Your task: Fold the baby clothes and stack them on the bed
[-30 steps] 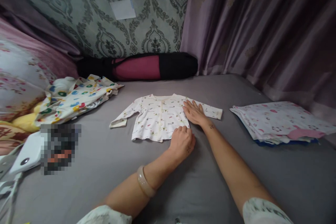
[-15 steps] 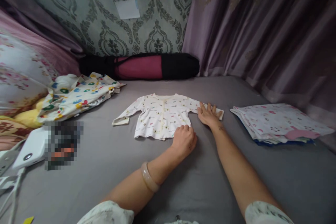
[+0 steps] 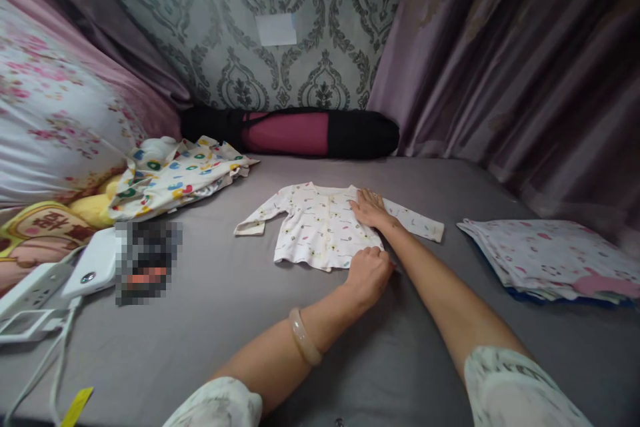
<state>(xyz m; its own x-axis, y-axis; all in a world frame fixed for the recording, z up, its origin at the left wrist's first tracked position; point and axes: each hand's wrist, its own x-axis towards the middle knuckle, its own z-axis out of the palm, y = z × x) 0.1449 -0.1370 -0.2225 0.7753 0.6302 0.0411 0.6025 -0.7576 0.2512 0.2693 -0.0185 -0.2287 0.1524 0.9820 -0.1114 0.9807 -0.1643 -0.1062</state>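
A small white baby shirt [image 3: 313, 230] with a scattered print lies spread face up, its sleeves stretched out to both sides. My left hand [image 3: 369, 273], with a pale bangle on the wrist, is closed at the shirt's lower right corner and pinches the hem there; its fingertips are hidden. Flat on the right shoulder of the shirt rests my right hand [image 3: 371, 207], fingers spread. Beyond it the right sleeve reaches out, its cuff on the sheet.
The grey bed sheet [image 3: 210, 320] lies under everything. Folded printed cloths [image 3: 545, 253] are stacked at right. Left are a patterned garment [image 3: 175, 180], a white power bank [image 3: 95, 263], a power strip [image 3: 37, 287] and cables. A black and pink rolled bag [image 3: 290, 132] lies against the wall.
My right hand has slid left along the sleeve to the shirt's shoulder. My left hand stays at the lower corner. The view has turned slightly left.
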